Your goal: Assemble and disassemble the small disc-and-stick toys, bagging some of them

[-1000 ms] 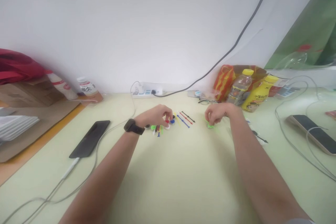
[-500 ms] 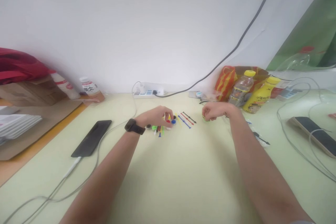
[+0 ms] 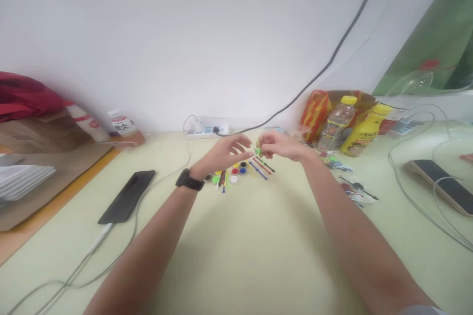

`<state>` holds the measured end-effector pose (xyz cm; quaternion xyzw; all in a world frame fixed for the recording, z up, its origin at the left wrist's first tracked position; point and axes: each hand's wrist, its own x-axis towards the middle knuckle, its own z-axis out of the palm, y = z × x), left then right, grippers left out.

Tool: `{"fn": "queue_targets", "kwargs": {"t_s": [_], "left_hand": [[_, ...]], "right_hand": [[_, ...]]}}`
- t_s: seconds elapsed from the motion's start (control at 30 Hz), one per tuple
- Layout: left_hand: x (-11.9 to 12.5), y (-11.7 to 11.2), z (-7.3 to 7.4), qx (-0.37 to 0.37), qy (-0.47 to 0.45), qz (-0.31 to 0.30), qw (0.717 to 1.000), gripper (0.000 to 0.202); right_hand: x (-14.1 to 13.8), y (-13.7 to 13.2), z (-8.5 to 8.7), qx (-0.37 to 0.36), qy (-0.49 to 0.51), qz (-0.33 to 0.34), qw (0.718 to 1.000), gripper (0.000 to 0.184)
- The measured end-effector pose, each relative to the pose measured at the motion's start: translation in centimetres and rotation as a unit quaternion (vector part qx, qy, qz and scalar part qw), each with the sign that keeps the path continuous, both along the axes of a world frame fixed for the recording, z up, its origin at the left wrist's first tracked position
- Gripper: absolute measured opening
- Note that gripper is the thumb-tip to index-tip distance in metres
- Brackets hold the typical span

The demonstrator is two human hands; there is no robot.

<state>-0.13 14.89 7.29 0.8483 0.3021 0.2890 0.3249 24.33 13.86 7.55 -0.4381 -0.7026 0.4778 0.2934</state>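
My right hand (image 3: 279, 146) pinches a small bright green plastic piece (image 3: 258, 150) above the table; its exact kind is too small to tell. Close by on the left, my left hand (image 3: 226, 153) holds nothing, its fingers spread toward the green piece. Under the hands lie a blue arrow-shaped stick (image 3: 259, 170) and a red one (image 3: 262, 166), side by side, with a dark one at their right. Small round discs sit below my left hand, among them a blue disc (image 3: 243, 171), a red disc (image 3: 234, 172) and a white disc (image 3: 233, 180). Short coloured sticks lie beside a green disc (image 3: 216, 179).
A phone (image 3: 126, 197) with a charging cable lies at left. Against the wall stand a power strip (image 3: 207, 129), a clear bottle (image 3: 334, 125) and a yellow bottle (image 3: 364, 133). Plastic bags with small parts (image 3: 356, 192) lie beyond my right forearm.
My right hand has moved left and slightly up with the green piece, close to my left hand. My left hand has risen a little and its fingers have spread.
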Motion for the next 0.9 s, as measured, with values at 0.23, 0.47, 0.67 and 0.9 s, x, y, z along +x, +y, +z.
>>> {"fn": "queue_targets", "kwargs": {"t_s": [0.23,0.47,0.67,0.9], "left_hand": [[1.1,-0.5,-0.3,-0.014,-0.062,0.022,0.998,0.028],[0.6,-0.3,-1.1,-0.027,0.085,-0.024,0.996,0.021],[1.1,-0.6,-2.1,-0.021,0.2,-0.075,0.977,0.009],[0.4,-0.1,-2.2,-0.04,0.276,-0.05,0.959,0.017]], "right_hand": [[-2.8,0.8,-1.8,0.03,0.053,-0.021,0.998,0.011],[-2.9,0.7,-2.5,0.025,-0.176,-0.07,0.982,0.025],[-3.8,0.7,-3.8,-0.028,-0.298,-0.041,0.953,0.045],[-3.7,0.9,-4.0,0.004,-0.331,-0.067,0.941,0.034]]}}
